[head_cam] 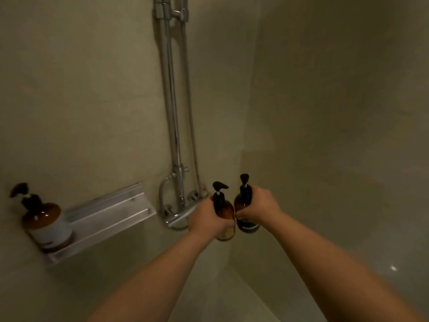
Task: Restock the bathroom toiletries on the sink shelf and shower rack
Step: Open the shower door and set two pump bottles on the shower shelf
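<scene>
I hold two amber pump bottles side by side in front of the shower corner. My left hand [209, 219] grips the left pump bottle [224, 211], which has a black pump head. The right pump bottle [243, 201], darker with a black label band, is in my right hand [261, 204]. Both bottles are upright and almost touching. To the left, a metal shower rack [109, 219] is fixed to the wall. On its left end stands a third amber pump bottle [44, 223] with a white label.
A chrome shower mixer [178, 216] with a riser pipe [170, 101] and hose runs up the wall just behind my left hand. Beige tiled walls meet in a corner on the right. The rack's middle and right end hold nothing.
</scene>
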The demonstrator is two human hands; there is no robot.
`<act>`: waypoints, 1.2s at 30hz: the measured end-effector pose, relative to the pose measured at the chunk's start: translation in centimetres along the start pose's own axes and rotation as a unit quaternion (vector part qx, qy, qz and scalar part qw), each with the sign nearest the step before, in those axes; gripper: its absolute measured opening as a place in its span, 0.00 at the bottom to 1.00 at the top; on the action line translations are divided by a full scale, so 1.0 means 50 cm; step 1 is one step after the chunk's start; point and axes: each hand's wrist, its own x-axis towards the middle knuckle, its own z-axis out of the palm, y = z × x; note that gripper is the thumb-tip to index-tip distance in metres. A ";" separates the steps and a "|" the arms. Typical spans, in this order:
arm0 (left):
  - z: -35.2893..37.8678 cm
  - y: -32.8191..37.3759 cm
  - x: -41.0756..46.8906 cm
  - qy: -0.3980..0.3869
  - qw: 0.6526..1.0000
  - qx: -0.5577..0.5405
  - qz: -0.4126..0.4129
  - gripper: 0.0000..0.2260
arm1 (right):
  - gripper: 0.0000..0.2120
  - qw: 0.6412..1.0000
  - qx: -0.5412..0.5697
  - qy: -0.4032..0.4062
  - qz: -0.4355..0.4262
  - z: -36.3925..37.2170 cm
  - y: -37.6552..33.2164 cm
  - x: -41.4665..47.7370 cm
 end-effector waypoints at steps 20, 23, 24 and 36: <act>-0.373 -0.199 0.200 0.332 0.924 0.086 -0.169 0.35 | 0.37 0.899 0.047 -0.194 -0.390 0.200 -0.489 0.394; -0.371 -0.242 0.184 0.343 0.924 0.037 -0.166 0.36 | 0.33 0.874 0.054 -0.216 -0.432 0.228 -0.493 0.391; -0.370 -0.254 0.178 0.344 0.924 0.020 -0.167 0.35 | 0.33 0.866 0.048 -0.217 -0.448 0.237 -0.492 0.388; -0.360 -0.313 0.140 0.345 0.920 -0.010 -0.183 0.29 | 0.35 0.837 0.018 -0.234 -0.494 0.307 -0.477 0.358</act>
